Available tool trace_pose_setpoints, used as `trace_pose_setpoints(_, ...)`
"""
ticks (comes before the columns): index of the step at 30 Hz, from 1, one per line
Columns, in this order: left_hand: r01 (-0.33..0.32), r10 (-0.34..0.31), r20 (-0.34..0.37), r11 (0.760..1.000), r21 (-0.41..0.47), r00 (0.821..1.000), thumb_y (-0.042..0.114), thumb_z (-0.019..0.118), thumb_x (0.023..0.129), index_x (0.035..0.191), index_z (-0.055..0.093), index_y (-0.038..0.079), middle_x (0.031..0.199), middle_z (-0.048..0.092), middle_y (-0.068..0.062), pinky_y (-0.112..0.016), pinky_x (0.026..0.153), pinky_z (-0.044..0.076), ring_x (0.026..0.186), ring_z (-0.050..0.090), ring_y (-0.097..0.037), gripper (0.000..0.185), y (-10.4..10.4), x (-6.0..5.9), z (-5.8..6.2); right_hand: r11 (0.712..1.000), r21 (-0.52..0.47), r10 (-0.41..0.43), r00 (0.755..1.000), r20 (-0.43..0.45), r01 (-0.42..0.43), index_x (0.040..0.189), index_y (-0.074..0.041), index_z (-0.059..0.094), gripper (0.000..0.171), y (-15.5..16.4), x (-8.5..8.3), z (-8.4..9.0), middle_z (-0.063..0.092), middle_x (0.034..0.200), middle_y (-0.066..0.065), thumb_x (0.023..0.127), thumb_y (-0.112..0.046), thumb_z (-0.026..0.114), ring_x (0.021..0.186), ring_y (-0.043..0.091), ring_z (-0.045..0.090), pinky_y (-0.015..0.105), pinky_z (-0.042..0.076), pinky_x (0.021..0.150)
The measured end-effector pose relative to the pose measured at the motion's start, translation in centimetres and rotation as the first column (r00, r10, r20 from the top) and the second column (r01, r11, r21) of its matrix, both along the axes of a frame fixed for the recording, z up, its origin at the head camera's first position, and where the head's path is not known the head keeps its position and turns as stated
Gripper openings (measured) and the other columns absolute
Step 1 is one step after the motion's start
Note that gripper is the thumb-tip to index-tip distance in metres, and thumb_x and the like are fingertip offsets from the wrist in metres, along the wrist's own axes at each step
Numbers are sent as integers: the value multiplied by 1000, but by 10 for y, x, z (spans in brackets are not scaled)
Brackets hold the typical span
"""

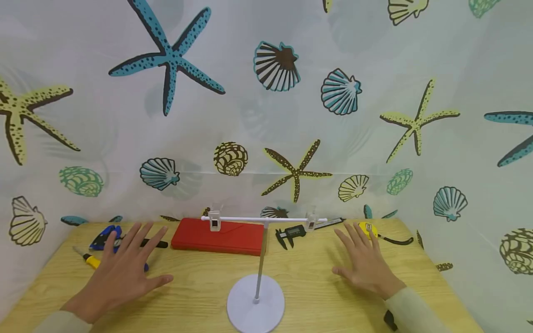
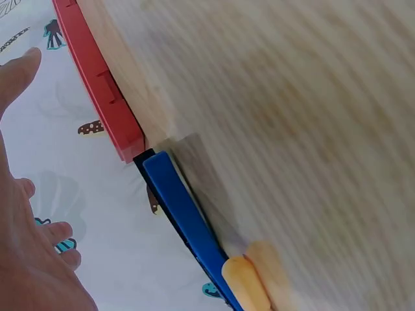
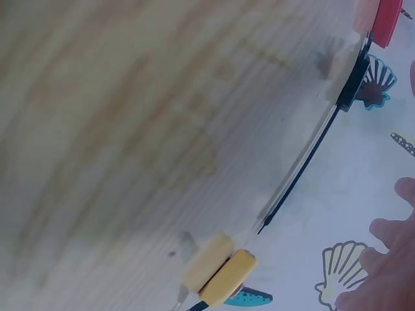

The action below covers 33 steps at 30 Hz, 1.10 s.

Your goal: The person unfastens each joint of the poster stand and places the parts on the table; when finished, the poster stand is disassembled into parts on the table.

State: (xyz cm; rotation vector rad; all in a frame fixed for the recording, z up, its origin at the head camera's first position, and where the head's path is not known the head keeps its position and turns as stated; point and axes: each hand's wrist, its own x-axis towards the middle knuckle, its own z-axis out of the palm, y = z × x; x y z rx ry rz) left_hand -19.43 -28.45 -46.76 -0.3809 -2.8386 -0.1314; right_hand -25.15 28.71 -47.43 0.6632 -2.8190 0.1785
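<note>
Both hands are held palm down over a wooden table (image 1: 200, 296), fingers straight and spread, holding nothing. My left hand (image 1: 129, 259) is at the left, its fingertips next to a blue-handled tool (image 1: 104, 236) and a yellow-handled screwdriver (image 1: 89, 260). My right hand (image 1: 360, 256) is at the right, just short of a yellow tape measure (image 1: 368, 229). In the left wrist view the left hand (image 2: 29, 259) shows beside the blue tool (image 2: 185, 220). The right wrist view catches only the right hand's fingers (image 3: 389, 259), near the tape measure (image 3: 227, 278).
A white stand (image 1: 256, 303) with a thin pole and a crossbar (image 1: 258, 218) carrying two clear clips stands at the front centre. Behind it lie a red case (image 1: 218, 237) and a black digital caliper (image 1: 291, 233). A seashell-print curtain (image 1: 266, 115) closes off the back.
</note>
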Motion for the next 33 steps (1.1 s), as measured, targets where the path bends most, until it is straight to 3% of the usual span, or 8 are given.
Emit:
trace_pose_setpoints(9, 5, -5, 8, 999, 36, 1000, 79, 63, 79, 164, 14, 30, 165, 27, -19, -80, 114, 0, 153, 19, -42, 109, 6, 2, 12, 989, -144, 42, 999, -10, -43, 160, -17, 29, 93, -21, 5, 12, 22, 169, 15, 85, -49, 76, 155, 43, 19, 75, 16, 116)
trace_pose_setpoints(16, 14, -19, 55, 995, 95, 998, 80, 63, 78, 164, 14, 26, 164, 28, -20, -81, 111, 5, 148, 23, -46, 113, 16, 1, 30, 964, -235, 110, 991, -80, -126, 160, -14, 28, 92, -36, 9, 25, 28, 166, 16, 88, -54, 70, 151, 45, 27, 72, 21, 115)
trace_pose_setpoints(22, 47, -62, 77, 982, 182, 995, 80, 65, 76, 163, 18, 21, 163, 30, -22, -77, 115, 6, 149, 22, -47, 115, 27, -1, 46, 939, -316, 124, 991, -51, -134, 159, -9, 28, 94, -51, 19, 39, 25, 168, 13, 87, -48, 73, 150, 42, 28, 69, 24, 116)
trace_pose_setpoints(28, 61, -94, 114, 963, 264, 989, 76, 70, 76, 162, 20, 15, 164, 29, -21, -73, 119, 5, 150, 20, -48, 116, 36, -3, 66, 899, -422, 133, 991, 9, -117, 162, -15, 19, 96, -64, 26, 49, 24, 168, 12, 89, -44, 74, 153, 39, 27, 68, 29, 117)
trace_pose_setpoints(33, 68, -123, 147, 941, 331, 982, 70, 75, 76, 162, 19, 14, 164, 27, -23, -75, 117, 15, 148, 22, -51, 116, 40, -1, 85, 847, -522, 135, 990, 28, -101, 162, -26, 17, 93, -72, 29, 58, 28, 167, 11, 90, -47, 72, 152, 39, 31, 70, 31, 115)
